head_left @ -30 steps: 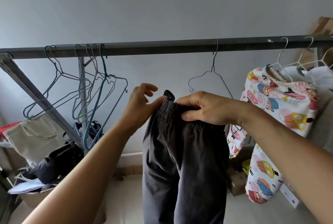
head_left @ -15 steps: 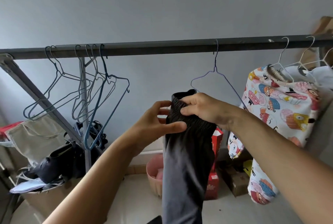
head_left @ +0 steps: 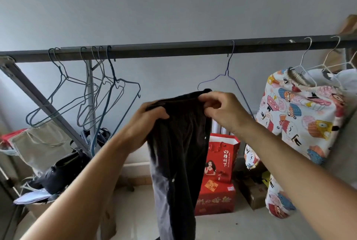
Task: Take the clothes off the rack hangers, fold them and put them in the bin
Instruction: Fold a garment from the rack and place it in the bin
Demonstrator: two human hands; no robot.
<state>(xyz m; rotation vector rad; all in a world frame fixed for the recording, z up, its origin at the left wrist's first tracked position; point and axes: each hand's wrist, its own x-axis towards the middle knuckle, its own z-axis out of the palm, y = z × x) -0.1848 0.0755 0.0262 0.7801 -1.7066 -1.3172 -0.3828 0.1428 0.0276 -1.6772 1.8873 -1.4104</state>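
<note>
Dark grey trousers [head_left: 177,154] hang lengthwise in front of me, held up by the waistband. My left hand [head_left: 148,118] grips the waistband's left end; my right hand [head_left: 222,108] pinches its right end. Behind them an empty purple wire hanger [head_left: 227,77] hangs on the dark rack bar [head_left: 173,50]. A white patterned garment [head_left: 301,112] still hangs on white hangers at the right. The bin is not visible.
Several empty blue-grey hangers [head_left: 92,100] cluster on the bar's left. Red gift bag [head_left: 222,160] on a red box [head_left: 214,201] stands on the floor behind the trousers. Beige tote [head_left: 40,143] and black bag [head_left: 59,174] lie at left; cardboard box [head_left: 253,191] at right.
The trousers went from a wide front view to a narrow doubled strip; my hands have now spread apart along the waistband, left hand shifting from the side to gripping its left end.
</note>
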